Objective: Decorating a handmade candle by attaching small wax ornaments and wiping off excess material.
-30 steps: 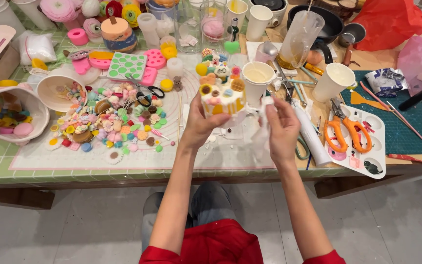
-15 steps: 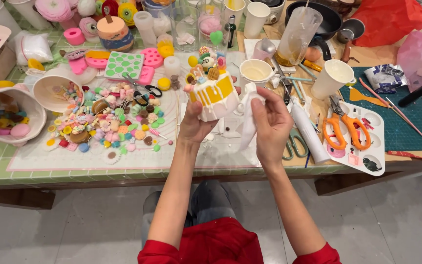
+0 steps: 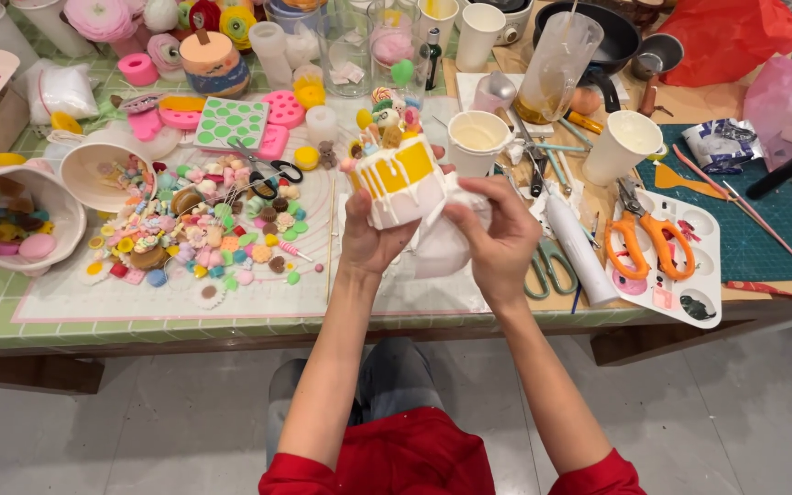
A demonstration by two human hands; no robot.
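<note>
Head view: glossy drip-iced cup point(image 3: 402, 188)

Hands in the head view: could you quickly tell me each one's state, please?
Left hand: closed around white cup with yellow drip icing.
Right hand: gripping white piping bag.

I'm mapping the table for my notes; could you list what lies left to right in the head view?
Pink bowl → pile of small charms → decorated cup in the left hand → right hand → orange scissors → green cutting mat.
</note>
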